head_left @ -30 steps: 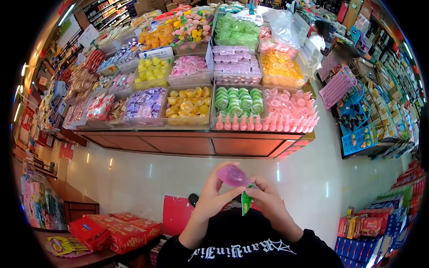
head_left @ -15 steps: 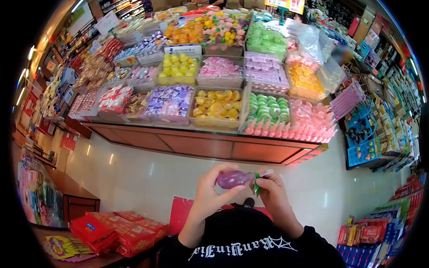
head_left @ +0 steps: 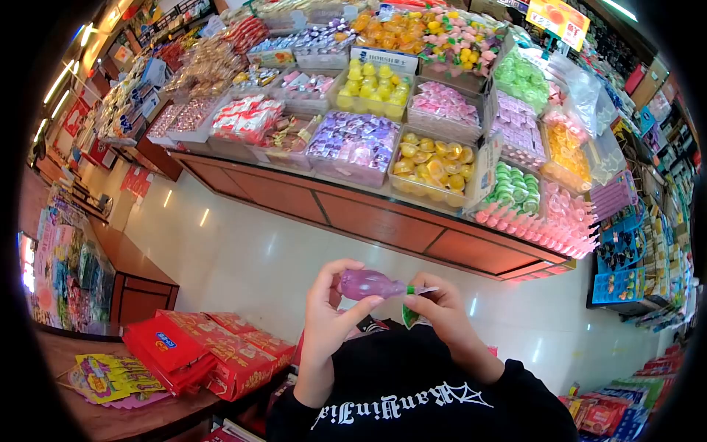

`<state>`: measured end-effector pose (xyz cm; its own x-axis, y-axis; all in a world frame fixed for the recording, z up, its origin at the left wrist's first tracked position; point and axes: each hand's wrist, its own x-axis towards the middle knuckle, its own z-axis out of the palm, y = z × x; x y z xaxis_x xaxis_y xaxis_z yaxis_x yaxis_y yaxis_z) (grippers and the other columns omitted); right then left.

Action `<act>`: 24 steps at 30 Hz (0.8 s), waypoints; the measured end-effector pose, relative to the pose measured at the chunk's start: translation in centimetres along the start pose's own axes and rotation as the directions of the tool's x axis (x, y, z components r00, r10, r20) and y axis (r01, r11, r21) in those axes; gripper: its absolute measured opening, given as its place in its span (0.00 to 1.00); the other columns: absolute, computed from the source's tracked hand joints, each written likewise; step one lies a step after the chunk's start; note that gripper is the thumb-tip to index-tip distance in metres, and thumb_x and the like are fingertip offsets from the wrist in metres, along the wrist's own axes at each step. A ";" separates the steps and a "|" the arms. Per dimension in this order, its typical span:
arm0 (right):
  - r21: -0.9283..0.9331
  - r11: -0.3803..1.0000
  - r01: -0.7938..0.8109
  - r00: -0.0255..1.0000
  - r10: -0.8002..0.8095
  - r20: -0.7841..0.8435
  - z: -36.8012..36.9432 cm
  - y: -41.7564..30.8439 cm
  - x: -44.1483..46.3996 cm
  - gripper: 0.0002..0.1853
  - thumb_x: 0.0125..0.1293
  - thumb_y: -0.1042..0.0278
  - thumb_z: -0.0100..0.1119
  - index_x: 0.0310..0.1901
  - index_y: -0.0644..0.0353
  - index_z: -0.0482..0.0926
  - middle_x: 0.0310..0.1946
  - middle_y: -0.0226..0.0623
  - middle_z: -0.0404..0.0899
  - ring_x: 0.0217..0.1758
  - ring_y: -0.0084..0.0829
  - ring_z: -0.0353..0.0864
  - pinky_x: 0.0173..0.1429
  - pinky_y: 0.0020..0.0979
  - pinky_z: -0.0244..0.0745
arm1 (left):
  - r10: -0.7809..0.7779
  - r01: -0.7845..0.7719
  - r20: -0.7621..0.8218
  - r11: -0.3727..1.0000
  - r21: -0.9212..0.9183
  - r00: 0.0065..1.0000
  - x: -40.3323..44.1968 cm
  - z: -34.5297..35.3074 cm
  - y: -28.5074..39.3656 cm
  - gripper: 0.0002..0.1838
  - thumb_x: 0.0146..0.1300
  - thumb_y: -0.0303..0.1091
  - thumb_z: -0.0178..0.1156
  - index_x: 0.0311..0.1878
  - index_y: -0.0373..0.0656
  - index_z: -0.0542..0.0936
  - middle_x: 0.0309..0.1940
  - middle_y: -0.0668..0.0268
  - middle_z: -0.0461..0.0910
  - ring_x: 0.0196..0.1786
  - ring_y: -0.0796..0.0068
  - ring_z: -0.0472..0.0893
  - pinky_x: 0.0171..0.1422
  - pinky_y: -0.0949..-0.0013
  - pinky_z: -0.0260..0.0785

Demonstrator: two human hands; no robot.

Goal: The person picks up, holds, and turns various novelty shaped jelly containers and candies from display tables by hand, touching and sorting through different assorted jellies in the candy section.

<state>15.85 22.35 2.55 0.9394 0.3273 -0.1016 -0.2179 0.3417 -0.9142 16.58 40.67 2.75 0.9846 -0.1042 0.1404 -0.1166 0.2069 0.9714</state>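
Note:
A translucent purple, bulb-shaped jelly pack lies sideways in front of my dark sweatshirt. My left hand curves round its fat end, thumb below and fingers behind. At the narrow neck there is a green band, and a green leaf-like tag hangs beneath. My right hand pinches the neck end beside the band, thumb against fingers. Part of the wrapper end sticks out above the right thumb. What lies under those fingertips is hidden.
A wood-panelled display counter ahead carries bins of sweets, including yellow jelly cups and purple packets. Red gift bags and yellow packets lie on a table at lower left. Boxed goods stand at lower right.
My view has turned left, so the counter appears tilted and shifted right. Both hands still hold the jelly pack, now slightly farther left in view.

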 end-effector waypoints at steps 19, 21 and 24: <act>-0.206 0.975 0.086 0.979 -0.045 0.197 -3.4 -2.3 13.6 0.10 0.64 0.69 0.55 0.28 0.67 0.74 0.20 0.29 0.72 0.23 0.15 0.69 0.27 0.21 0.63 | 0.019 0.004 -0.094 0.971 0.240 0.995 11.5 -2.9 -1.5 0.15 0.52 0.28 0.64 0.43 0.40 0.73 0.23 0.72 0.74 0.27 0.86 0.71 0.32 0.81 0.62; -0.177 0.977 0.120 0.981 -0.089 0.175 -4.5 -3.5 15.6 0.10 0.64 0.68 0.54 0.29 0.67 0.74 0.20 0.28 0.72 0.24 0.15 0.69 0.27 0.21 0.63 | 0.041 -0.014 -0.103 0.970 0.244 0.994 14.2 -1.9 -0.8 0.16 0.51 0.29 0.64 0.44 0.40 0.73 0.24 0.72 0.74 0.29 0.86 0.71 0.33 0.80 0.62; -0.185 0.957 0.223 0.972 -0.203 0.121 -6.7 -5.2 18.8 0.10 0.64 0.67 0.53 0.30 0.67 0.74 0.22 0.27 0.72 0.24 0.15 0.68 0.27 0.20 0.62 | 0.084 -0.055 -0.116 0.971 0.234 0.990 18.4 -0.7 -1.1 0.20 0.51 0.29 0.65 0.47 0.41 0.71 0.27 0.70 0.74 0.33 0.84 0.73 0.38 0.79 0.63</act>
<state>36.42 20.79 2.74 0.9249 0.3558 0.1342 0.0497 0.2368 -0.9703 34.89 39.25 4.12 0.9798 0.0274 0.1980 -0.1974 -0.0212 0.9801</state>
